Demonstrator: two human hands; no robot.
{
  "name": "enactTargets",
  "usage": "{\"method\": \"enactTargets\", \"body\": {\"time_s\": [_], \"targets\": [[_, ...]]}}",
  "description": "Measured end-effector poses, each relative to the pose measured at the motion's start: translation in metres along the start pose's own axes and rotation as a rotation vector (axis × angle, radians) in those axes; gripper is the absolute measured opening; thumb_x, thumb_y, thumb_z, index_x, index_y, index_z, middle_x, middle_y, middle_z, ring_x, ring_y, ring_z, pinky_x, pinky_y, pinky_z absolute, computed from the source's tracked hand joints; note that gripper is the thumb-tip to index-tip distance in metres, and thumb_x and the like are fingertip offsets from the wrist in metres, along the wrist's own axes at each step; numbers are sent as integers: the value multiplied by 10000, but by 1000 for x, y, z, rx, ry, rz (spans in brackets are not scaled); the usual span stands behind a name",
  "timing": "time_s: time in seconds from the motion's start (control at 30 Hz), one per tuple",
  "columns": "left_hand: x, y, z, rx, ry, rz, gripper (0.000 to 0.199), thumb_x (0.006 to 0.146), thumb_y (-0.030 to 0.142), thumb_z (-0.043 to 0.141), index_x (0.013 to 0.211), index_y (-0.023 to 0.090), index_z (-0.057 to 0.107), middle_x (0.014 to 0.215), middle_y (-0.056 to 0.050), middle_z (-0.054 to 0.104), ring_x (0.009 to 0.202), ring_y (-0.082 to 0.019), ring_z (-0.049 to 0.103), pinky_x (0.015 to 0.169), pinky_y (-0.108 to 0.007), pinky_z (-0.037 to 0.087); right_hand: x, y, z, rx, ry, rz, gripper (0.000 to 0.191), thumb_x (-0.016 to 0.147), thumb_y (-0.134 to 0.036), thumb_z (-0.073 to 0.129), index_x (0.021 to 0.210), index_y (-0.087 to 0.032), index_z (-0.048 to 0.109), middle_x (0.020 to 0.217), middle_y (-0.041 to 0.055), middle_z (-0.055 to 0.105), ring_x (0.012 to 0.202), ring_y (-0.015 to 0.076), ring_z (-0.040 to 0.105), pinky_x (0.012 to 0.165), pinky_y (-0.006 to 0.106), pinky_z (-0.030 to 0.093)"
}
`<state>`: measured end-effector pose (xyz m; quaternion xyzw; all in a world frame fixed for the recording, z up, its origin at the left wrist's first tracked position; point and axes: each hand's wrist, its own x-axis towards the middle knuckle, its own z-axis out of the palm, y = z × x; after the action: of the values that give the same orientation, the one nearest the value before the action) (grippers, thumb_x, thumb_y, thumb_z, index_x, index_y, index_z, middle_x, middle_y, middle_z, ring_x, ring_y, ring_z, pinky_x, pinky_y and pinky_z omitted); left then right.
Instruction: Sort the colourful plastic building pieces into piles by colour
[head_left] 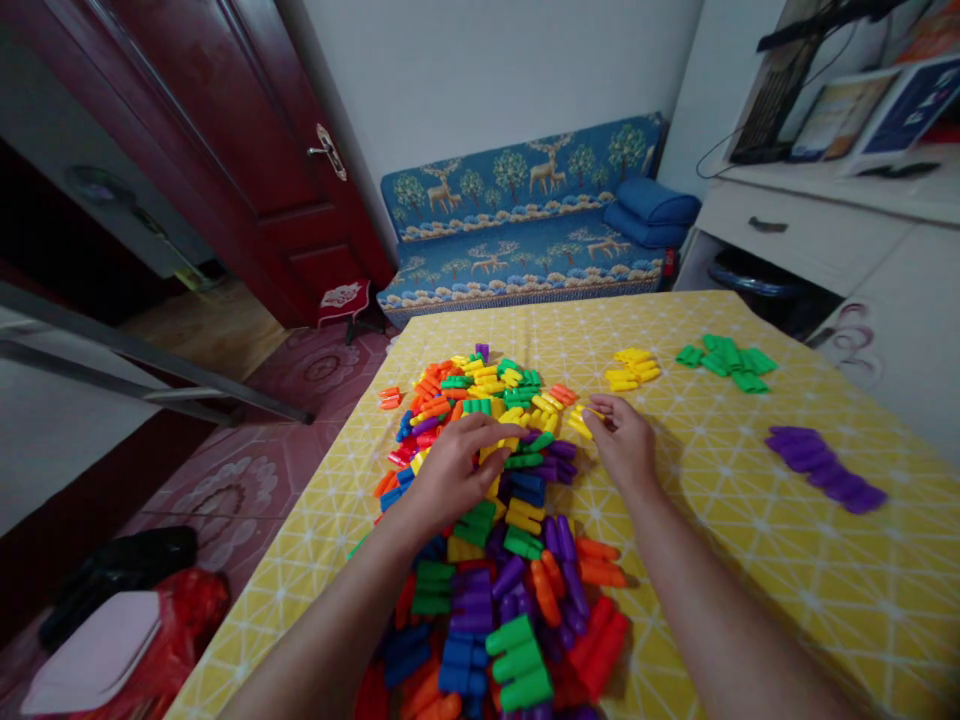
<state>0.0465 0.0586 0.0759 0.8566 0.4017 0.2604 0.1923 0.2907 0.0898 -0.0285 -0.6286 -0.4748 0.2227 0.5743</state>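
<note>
My left hand (459, 468) is over a heap of colourful plastic toy blocks (472, 600), its thumb and fingers closed round a yellow block (510, 430). At the heap's right edge, my right hand (626, 440) pinches another yellow block (584, 421) between thumb and fingers. The heap mixes red, orange, yellow, green, blue and purple pieces shaped like joined rounded pegs. Beyond my right hand lies a small group of yellow blocks (632, 369). Farther right are a green group (726, 362) and a row of purple blocks (825, 468).
A yellow patterned cloth (720, 440) covers the table. Behind it stands a blue sofa (517, 215) with folded blue cushions (651, 210). A white cabinet (832, 230) is at the right, a dark red door (247, 130) at the left. Bags (191, 610) sit lower left.
</note>
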Motion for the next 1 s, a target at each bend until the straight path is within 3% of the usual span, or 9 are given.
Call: {"method": "enactTargets", "body": {"time_s": [0.1, 0.27, 0.43, 0.63, 0.73, 0.87, 1.0], "targets": [[-21, 0, 15, -32, 46, -30, 341, 920, 252, 509, 1196, 346, 686, 1040, -60, 691, 966, -208, 653, 846, -357, 546, 5, 2, -16, -273, 33, -98, 319, 796, -410, 558, 962, -175, 697, 935, 101, 707, 826, 227, 628, 791, 381, 496], [-24, -11, 25, -6, 66, -19, 333, 912, 231, 516, 1161, 342, 707, 1060, -69, 675, 991, -214, 638, 872, -381, 537, 6, 0, -38, -719, 66, -258, 360, 782, -462, 632, 1037, -225, 724, 989, 106, 667, 922, 263, 577, 797, 383, 452], [-24, -14, 24, 12, 72, -4, 327, 919, 235, 508, 1159, 325, 710, 1057, -73, 674, 975, -209, 637, 873, -372, 529, 5, -1, -39, -758, -76, -214, 299, 792, -396, 643, 1053, -273, 720, 1040, 64, 642, 765, 187, 602, 621, 307, 414], [-26, -16, 23, 12, 77, 1, 327, 899, 231, 541, 1157, 349, 705, 1053, -54, 681, 961, -209, 638, 867, -372, 521, 9, 0, -35, -820, -110, -273, 263, 751, -315, 666, 1006, -269, 708, 937, 75, 661, 721, 208, 608, 621, 334, 422], [-26, -18, 21, 6, 84, -2, 323, 890, 212, 549, 1137, 338, 714, 1052, -52, 680, 957, -206, 640, 862, -362, 522, 35, -7, -31, -807, -62, -319, 246, 759, -336, 666, 982, -239, 706, 942, 98, 663, 810, 244, 621, 681, 362, 438], [-26, -21, 20, 2, 87, -1, 308, 884, 190, 552, 1109, 311, 724, 1049, -52, 672, 942, -196, 637, 854, -344, 519, 97, -14, -26, -755, 8, -305, 260, 711, -284, 708, 960, -213, 692, 982, 104, 650, 927, 271, 601, 796, 415, 457], [-26, -25, 22, 28, 98, 16, 323, 871, 154, 563, 1111, 292, 728, 1033, -53, 670, 927, -192, 638, 825, -330, 514, 142, -9, -21, -713, -87, -244, 192, 613, -144, 767, 769, -207, 675, 847, 89, 654, 959, 304, 577, 866, 493, 441]]}}
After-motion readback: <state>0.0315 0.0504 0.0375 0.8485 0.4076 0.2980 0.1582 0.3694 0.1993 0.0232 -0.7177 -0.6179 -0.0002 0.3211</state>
